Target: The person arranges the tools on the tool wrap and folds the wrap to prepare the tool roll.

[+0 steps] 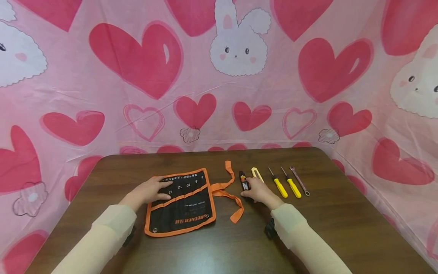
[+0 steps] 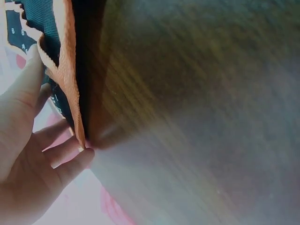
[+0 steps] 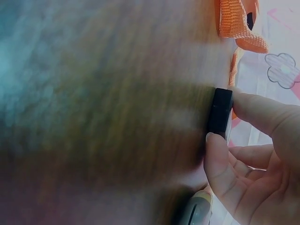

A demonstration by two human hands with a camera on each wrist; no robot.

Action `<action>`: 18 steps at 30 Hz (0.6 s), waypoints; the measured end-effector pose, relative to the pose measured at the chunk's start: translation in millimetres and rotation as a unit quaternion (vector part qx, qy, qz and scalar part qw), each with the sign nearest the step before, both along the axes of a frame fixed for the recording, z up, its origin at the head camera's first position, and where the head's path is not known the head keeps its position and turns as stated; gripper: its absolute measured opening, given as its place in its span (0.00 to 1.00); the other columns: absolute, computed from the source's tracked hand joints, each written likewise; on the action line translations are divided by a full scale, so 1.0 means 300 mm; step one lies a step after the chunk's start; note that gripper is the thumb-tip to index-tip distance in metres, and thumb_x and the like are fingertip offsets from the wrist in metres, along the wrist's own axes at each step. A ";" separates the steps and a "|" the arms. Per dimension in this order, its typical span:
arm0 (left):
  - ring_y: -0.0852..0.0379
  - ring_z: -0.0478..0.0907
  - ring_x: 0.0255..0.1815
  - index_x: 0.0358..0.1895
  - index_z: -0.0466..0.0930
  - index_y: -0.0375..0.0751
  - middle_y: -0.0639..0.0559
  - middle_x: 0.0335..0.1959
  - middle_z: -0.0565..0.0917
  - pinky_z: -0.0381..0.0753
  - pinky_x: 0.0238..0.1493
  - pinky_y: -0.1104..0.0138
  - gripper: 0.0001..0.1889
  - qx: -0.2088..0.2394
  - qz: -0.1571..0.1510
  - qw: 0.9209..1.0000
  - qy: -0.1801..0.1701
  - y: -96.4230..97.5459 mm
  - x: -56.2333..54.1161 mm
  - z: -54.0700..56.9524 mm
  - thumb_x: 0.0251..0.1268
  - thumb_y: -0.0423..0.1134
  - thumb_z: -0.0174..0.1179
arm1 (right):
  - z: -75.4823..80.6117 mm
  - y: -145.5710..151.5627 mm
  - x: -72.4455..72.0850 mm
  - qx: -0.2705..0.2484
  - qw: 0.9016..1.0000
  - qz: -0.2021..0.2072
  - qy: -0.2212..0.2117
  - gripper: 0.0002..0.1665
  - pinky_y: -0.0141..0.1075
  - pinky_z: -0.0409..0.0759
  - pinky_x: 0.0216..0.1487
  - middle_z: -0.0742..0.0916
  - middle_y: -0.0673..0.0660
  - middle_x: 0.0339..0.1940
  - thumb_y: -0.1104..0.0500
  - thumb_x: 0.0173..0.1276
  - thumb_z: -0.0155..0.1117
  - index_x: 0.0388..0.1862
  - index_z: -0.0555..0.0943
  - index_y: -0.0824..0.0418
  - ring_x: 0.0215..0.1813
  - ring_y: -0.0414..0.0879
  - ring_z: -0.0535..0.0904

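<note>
Pink heart-and-rabbit fabric encloses a dark wooden table (image 1: 308,228). On it lies an unrolled black tool roll (image 1: 181,205) with orange trim, its orange tie straps (image 1: 227,190) trailing to the right. The left hand (image 1: 150,191) rests flat on the roll's left end, fingers extended, apparently to keep it from sliding. The right hand (image 1: 260,191) pinches a small black tool (image 1: 243,180) between thumb and fingers, just right of the straps. Further right, laid parallel for easy access: a yellow-bodied tool (image 1: 257,174), two yellow-handled screwdrivers (image 1: 286,182) and a slim wrench (image 1: 299,180).
</note>
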State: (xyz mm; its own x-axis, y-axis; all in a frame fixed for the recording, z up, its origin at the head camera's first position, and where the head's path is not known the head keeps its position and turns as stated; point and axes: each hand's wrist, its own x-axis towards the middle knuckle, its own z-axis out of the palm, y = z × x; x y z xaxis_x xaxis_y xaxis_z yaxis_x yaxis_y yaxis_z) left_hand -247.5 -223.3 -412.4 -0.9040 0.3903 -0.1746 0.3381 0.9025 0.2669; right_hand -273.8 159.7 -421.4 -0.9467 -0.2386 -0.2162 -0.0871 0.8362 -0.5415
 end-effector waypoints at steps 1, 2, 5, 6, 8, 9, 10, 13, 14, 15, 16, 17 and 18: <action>0.29 0.59 0.61 0.63 0.69 0.40 0.28 0.63 0.62 0.61 0.56 0.40 0.35 -0.001 -0.002 1.000 0.005 -0.001 0.000 0.000 0.55 0.55 0.61 | 0.001 0.000 0.001 -0.001 1.000 -0.001 -0.001 0.39 0.34 0.77 0.17 0.76 0.61 0.36 0.56 0.57 0.70 0.62 0.66 0.72 0.21 0.47 0.74; 0.29 0.60 0.61 0.63 0.70 0.40 0.29 0.62 0.63 0.62 0.55 0.40 0.34 -0.001 -0.002 1.000 0.009 -0.002 -0.001 0.001 0.54 0.55 0.62 | 0.001 0.001 0.001 -0.002 1.000 -0.001 -0.001 0.39 0.34 0.77 0.17 0.76 0.61 0.37 0.56 0.57 0.70 0.62 0.66 0.72 0.21 0.47 0.74; 0.30 0.63 0.58 0.62 0.71 0.40 0.29 0.60 0.66 0.64 0.55 0.41 0.34 -0.005 -0.004 1.000 0.017 -0.007 -0.003 0.001 0.53 0.54 0.62 | 0.001 0.001 0.001 -0.004 1.000 0.002 0.001 0.39 0.34 0.77 0.17 0.76 0.61 0.36 0.56 0.57 0.70 0.62 0.66 0.72 0.21 0.47 0.74; 0.31 0.65 0.57 0.62 0.71 0.40 0.29 0.59 0.67 0.65 0.54 0.41 0.34 -0.006 -0.006 1.000 0.020 -0.009 -0.003 0.003 0.53 0.54 0.63 | 0.001 0.002 0.001 -0.005 1.000 0.004 0.003 0.38 0.34 0.77 0.16 0.76 0.61 0.35 0.56 0.57 0.70 0.62 0.66 0.72 0.21 0.47 0.74; 0.32 0.67 0.55 0.62 0.70 0.41 0.30 0.57 0.68 0.67 0.53 0.42 0.34 -0.005 -0.004 1.000 0.023 -0.013 -0.002 0.005 0.53 0.53 0.63 | 0.001 0.002 0.001 -0.006 1.000 0.008 0.005 0.38 0.34 0.77 0.16 0.76 0.60 0.34 0.56 0.57 0.70 0.62 0.66 0.73 0.20 0.46 0.74; 0.33 0.68 0.54 0.62 0.70 0.40 0.31 0.56 0.69 0.68 0.52 0.42 0.34 -0.005 -0.006 1.000 0.025 -0.015 -0.001 0.006 0.52 0.53 0.64 | 0.000 0.002 0.000 -0.006 1.000 0.009 0.006 0.38 0.34 0.77 0.16 0.77 0.60 0.33 0.57 0.57 0.69 0.61 0.66 0.73 0.20 0.46 0.74; 0.34 0.69 0.52 0.63 0.70 0.41 0.31 0.54 0.70 0.69 0.51 0.43 0.34 -0.004 -0.006 1.000 0.028 -0.018 0.001 0.008 0.52 0.53 0.64 | 0.000 0.002 0.000 -0.006 1.000 0.009 0.005 0.38 0.34 0.77 0.16 0.77 0.60 0.33 0.57 0.57 0.70 0.61 0.66 0.73 0.20 0.46 0.74; 0.37 0.71 0.48 0.63 0.69 0.42 0.34 0.50 0.71 0.71 0.49 0.44 0.35 -0.004 -0.002 0.999 0.032 -0.024 0.004 0.009 0.52 0.52 0.65 | -0.004 0.004 0.000 -0.005 1.000 0.009 0.007 0.38 0.34 0.77 0.16 0.77 0.60 0.35 0.56 0.57 0.70 0.62 0.66 0.73 0.20 0.46 0.74; 0.38 0.72 0.46 0.64 0.69 0.43 0.34 0.49 0.71 0.72 0.48 0.44 0.35 -0.005 0.000 0.999 0.032 -0.025 0.006 0.010 0.51 0.53 0.65 | -0.005 0.004 0.000 -0.004 1.000 0.009 0.008 0.38 0.34 0.77 0.16 0.76 0.61 0.35 0.57 0.57 0.70 0.61 0.66 0.73 0.21 0.46 0.74; 0.39 0.73 0.44 0.64 0.68 0.43 0.35 0.48 0.71 0.73 0.47 0.45 0.36 -0.006 0.003 0.999 0.032 -0.026 0.007 0.010 0.51 0.53 0.65 | -0.006 0.004 0.000 -0.004 1.000 0.009 0.010 0.38 0.34 0.77 0.16 0.76 0.61 0.35 0.56 0.57 0.70 0.61 0.66 0.73 0.21 0.46 0.74; 0.38 0.73 0.44 0.65 0.68 0.44 0.34 0.49 0.70 0.73 0.47 0.44 0.37 -0.006 0.008 1.000 0.030 -0.026 0.008 0.011 0.51 0.54 0.65 | -0.006 0.004 0.000 -0.004 1.000 0.009 0.012 0.38 0.34 0.77 0.16 0.76 0.61 0.36 0.56 0.57 0.70 0.61 0.66 0.73 0.20 0.46 0.74; 0.37 0.73 0.44 0.65 0.67 0.44 0.32 0.50 0.70 0.73 0.47 0.44 0.37 -0.008 0.011 1.000 0.028 -0.027 0.010 0.012 0.50 0.54 0.65 | -0.007 0.004 0.000 -0.005 1.000 0.009 0.013 0.38 0.34 0.76 0.15 0.75 0.61 0.36 0.56 0.56 0.70 0.61 0.66 0.73 0.20 0.46 0.74; 0.36 0.74 0.44 0.65 0.66 0.44 0.31 0.51 0.69 0.72 0.46 0.43 0.38 -0.011 0.015 0.999 0.026 -0.026 0.012 0.012 0.50 0.55 0.65 | -0.006 0.003 0.001 -0.006 1.000 0.008 0.015 0.38 0.34 0.76 0.15 0.75 0.61 0.35 0.56 0.56 0.70 0.61 0.66 0.73 0.20 0.46 0.74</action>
State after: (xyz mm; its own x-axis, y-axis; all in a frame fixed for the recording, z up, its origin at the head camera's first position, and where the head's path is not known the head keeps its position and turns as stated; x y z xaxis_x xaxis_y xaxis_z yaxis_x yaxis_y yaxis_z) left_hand -244.0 -231.2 -408.6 -0.9234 0.3590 -0.1362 0.3230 0.9180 0.2300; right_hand -273.6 160.7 -423.4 -0.9485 -0.2571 -0.1850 -0.1174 0.8279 -0.5485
